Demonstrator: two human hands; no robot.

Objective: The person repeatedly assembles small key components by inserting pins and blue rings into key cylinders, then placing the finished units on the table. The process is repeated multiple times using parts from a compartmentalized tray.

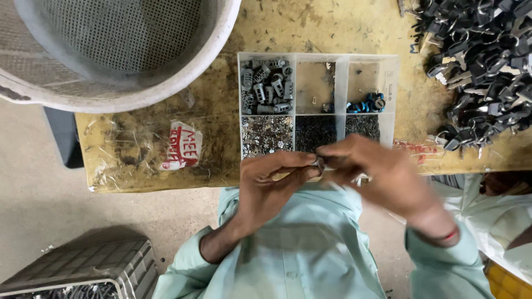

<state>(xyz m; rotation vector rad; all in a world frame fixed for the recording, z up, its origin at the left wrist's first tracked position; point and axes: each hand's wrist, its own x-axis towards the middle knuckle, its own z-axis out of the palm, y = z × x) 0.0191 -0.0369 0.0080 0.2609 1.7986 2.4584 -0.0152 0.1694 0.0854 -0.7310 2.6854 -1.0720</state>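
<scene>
My left hand point(271, 182) and my right hand point(382, 174) meet at the near edge of the wooden bench, fingertips pinched together on a small dark metal part point(320, 162) that is mostly hidden between them. Just beyond the hands lies a clear plastic compartment tray point(343, 83). Its far left cell holds grey metal cylinders point(267, 86), its far right cell a few blue rings point(367, 103). The near cells hold shiny flat bits point(267, 134) and tiny dark pieces point(315, 133). My right hand is blurred.
A large white perforated basin point(111, 50) stands at the far left of the worn wooden bench point(138, 149). A heap of black-headed keys point(482, 66) covers the far right. A grey crate point(83, 271) sits on the floor at lower left.
</scene>
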